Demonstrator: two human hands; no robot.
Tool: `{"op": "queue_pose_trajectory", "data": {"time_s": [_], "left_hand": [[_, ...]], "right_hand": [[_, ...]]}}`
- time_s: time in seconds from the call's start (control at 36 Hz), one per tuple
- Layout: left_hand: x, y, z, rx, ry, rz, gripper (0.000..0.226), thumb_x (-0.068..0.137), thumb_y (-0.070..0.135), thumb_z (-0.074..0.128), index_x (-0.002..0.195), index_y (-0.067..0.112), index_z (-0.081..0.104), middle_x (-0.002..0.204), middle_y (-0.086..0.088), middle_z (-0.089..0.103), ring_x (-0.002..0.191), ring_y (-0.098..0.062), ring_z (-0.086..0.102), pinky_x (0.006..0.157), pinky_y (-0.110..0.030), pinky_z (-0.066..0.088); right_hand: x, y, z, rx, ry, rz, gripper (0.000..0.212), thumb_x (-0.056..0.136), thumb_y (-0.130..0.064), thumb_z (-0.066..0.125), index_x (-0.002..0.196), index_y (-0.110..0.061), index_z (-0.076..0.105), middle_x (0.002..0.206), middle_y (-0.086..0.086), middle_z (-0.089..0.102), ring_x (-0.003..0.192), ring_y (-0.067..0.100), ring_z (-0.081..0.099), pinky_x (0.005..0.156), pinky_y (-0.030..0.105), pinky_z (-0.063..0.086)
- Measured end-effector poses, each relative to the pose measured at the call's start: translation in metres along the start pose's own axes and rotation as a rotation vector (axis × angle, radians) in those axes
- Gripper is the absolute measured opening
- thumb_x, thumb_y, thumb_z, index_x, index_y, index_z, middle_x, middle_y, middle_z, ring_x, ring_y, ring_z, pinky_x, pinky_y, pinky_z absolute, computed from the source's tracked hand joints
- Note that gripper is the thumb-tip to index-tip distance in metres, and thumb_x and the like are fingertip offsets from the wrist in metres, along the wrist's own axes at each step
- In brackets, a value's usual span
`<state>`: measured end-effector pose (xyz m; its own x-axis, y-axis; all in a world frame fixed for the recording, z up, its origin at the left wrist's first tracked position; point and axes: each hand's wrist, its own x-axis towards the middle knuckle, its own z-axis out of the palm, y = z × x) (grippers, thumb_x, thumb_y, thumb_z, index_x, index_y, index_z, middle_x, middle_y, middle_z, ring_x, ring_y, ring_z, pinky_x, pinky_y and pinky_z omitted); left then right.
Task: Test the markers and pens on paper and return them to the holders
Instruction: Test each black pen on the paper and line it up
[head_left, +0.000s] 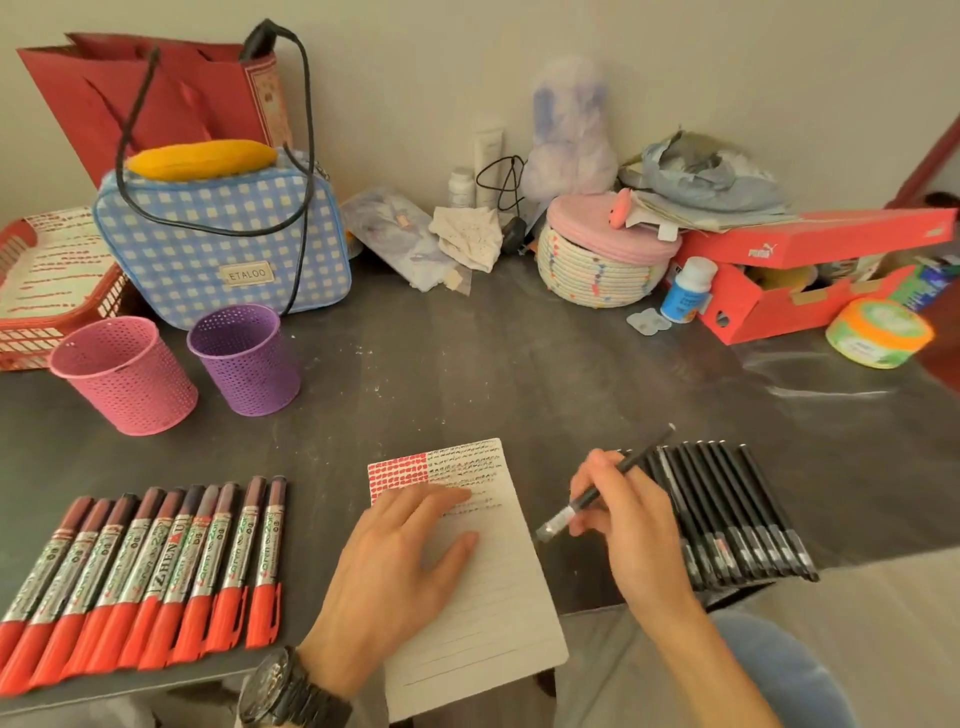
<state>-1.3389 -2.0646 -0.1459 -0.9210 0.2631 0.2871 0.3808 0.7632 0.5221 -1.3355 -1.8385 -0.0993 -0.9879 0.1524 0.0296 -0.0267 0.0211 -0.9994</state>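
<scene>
A lined sheet of paper (483, 587) lies at the table's front edge, its top rows filled with red and black test marks. My left hand (395, 566) rests flat on it, fingers straight. My right hand (623, 525) grips a black pen (602, 491) just right of the paper, its silver end pointing down-left. A row of several black pens (737, 514) lies to the right. Several red markers (140, 577) lie in a row at the left. A pink holder (124, 374) and a purple holder (244, 358) stand behind them; I see nothing in either.
At the back stand a blue checked bag (218, 244), a red paper bag (156, 88), a red basket (47, 291), a woven lidded basket (597, 265), a red shoebox (800, 270), a small bottle (685, 291) and a green-orange tub (878, 332).
</scene>
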Motion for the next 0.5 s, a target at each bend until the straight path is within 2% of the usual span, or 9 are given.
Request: {"op": "queue_pose_trajectory", "data": {"time_s": [0.06,0.11,0.17,0.22,0.28,0.33,0.42,0.5], "left_hand": [[0.003,-0.001,-0.004,0.015,-0.006,0.032,0.035,0.094,0.054,0.049,0.111,0.033,0.071,0.119,0.020,0.060,0.111,-0.007,0.056,0.093,-0.037,0.052],[0.008,0.003,-0.008,0.075,0.009,0.066,0.034,0.094,0.053,0.048,0.099,0.033,0.075,0.113,0.017,0.063,0.104,-0.010,0.059,0.087,-0.038,0.054],[0.016,0.016,-0.014,0.134,0.010,0.053,0.038,0.096,0.057,0.045,0.097,0.034,0.075,0.111,0.017,0.063,0.103,-0.011,0.060,0.084,-0.035,0.054],[0.026,0.036,-0.018,0.164,-0.036,0.000,0.042,0.094,0.064,0.041,0.105,0.037,0.071,0.111,0.020,0.062,0.106,-0.009,0.058,0.084,-0.030,0.052],[0.037,0.060,-0.016,0.178,-0.123,-0.037,0.045,0.093,0.070,0.035,0.115,0.040,0.062,0.109,0.022,0.062,0.105,-0.007,0.059,0.082,-0.028,0.053],[0.049,0.084,-0.004,0.192,-0.203,-0.045,0.047,0.093,0.073,0.033,0.118,0.038,0.052,0.105,0.017,0.064,0.096,-0.011,0.064,0.079,-0.032,0.055],[0.067,0.119,0.024,0.291,-0.289,-0.067,0.060,0.092,0.077,0.030,0.109,0.024,0.052,0.101,0.003,0.067,0.091,-0.024,0.067,0.072,-0.035,0.054],[0.082,0.144,0.055,0.353,-0.362,-0.123,0.068,0.090,0.081,0.032,0.099,0.016,0.050,0.100,-0.006,0.068,0.092,-0.030,0.067,0.062,-0.033,0.041]], "right_hand": [[0.008,-0.013,-0.035,0.049,0.021,0.105,0.047,0.105,-0.010,0.045,0.061,-0.019,0.056,0.068,0.001,0.060,0.062,0.015,0.058,0.056,0.028,0.051],[0.017,-0.022,-0.076,-0.021,0.088,0.167,0.036,0.103,-0.004,0.045,0.070,-0.011,0.056,0.071,0.003,0.064,0.049,0.014,0.053,0.042,0.025,0.044],[0.027,-0.026,-0.121,-0.266,0.154,0.189,0.023,0.102,-0.011,0.049,0.080,-0.012,0.057,0.076,0.004,0.065,0.044,0.014,0.043,0.040,0.025,0.032],[0.035,-0.027,-0.161,-0.588,0.174,0.244,0.018,0.100,-0.033,0.054,0.088,-0.021,0.058,0.079,0.001,0.067,0.052,0.013,0.047,0.053,0.028,0.034],[0.039,-0.030,-0.185,-0.831,0.154,0.363,0.038,0.092,-0.063,0.055,0.095,-0.025,0.055,0.077,-0.004,0.066,0.065,0.012,0.056,0.060,0.032,0.036],[0.039,-0.029,-0.197,-0.978,0.120,0.486,0.060,0.081,-0.084,0.051,0.098,-0.026,0.050,0.088,-0.005,0.065,0.078,0.011,0.058,0.060,0.032,0.037],[0.040,-0.026,-0.200,-1.086,0.052,0.575,0.081,0.070,-0.095,0.046,0.107,-0.023,0.046,0.093,-0.006,0.061,0.079,0.009,0.059,0.059,0.030,0.039],[0.041,-0.023,-0.193,-1.101,0.008,0.579,0.100,0.068,-0.096,0.049,0.127,-0.015,0.044,0.098,-0.003,0.059,0.075,0.013,0.058,0.054,0.029,0.039]]}}
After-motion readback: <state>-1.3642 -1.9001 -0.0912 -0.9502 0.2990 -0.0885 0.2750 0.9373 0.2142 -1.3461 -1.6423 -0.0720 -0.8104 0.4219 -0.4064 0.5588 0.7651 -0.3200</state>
